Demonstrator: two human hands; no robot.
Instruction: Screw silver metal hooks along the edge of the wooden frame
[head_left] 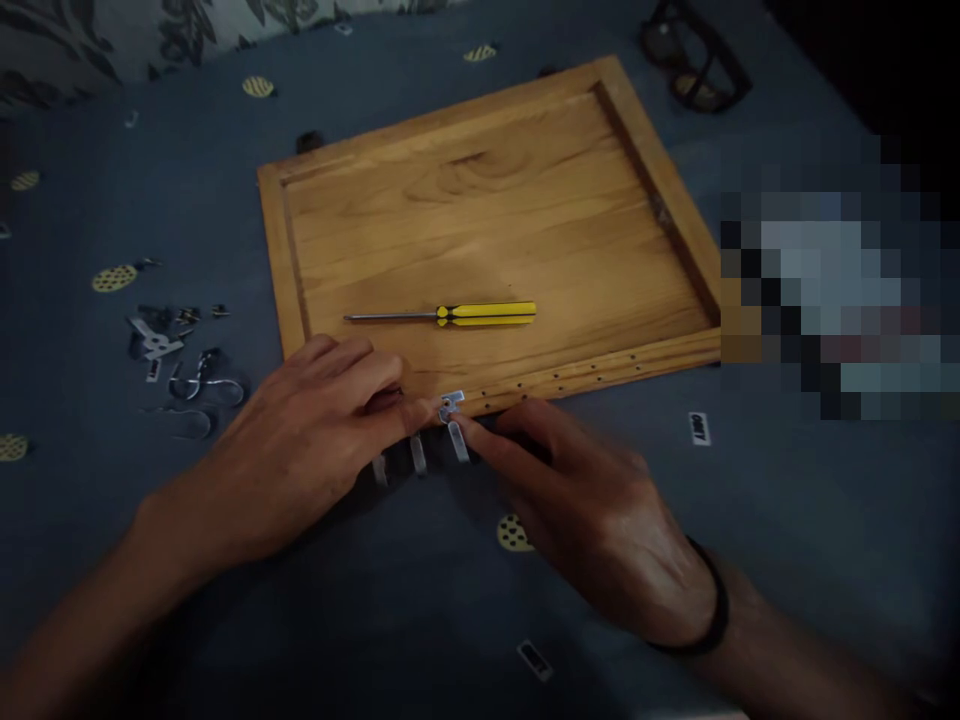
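A wooden board with a raised frame point(465, 220) lies flat on blue patterned cloth. At its near edge, a silver metal hook point(452, 405) sits with its flat plate on the frame rail and its curved end hanging over the side. My left hand point(330, 440) rests on the rail with curled fingers, its thumb tip against the hook's plate. From the other side, my right hand point(592, 510) pinches at the same hook, index fingertip touching it and the other fingers folded under. Two similar hooks point(418, 455) hang beside it, partly behind my left hand.
A yellow-handled screwdriver point(486, 314) lies on the board. Small holes point(558, 389) run along the near rail. Loose hooks point(206, 385) and small screws point(187, 314) lie on the cloth to the left. Black glasses point(694, 60) are at the back right, above a pixelated patch.
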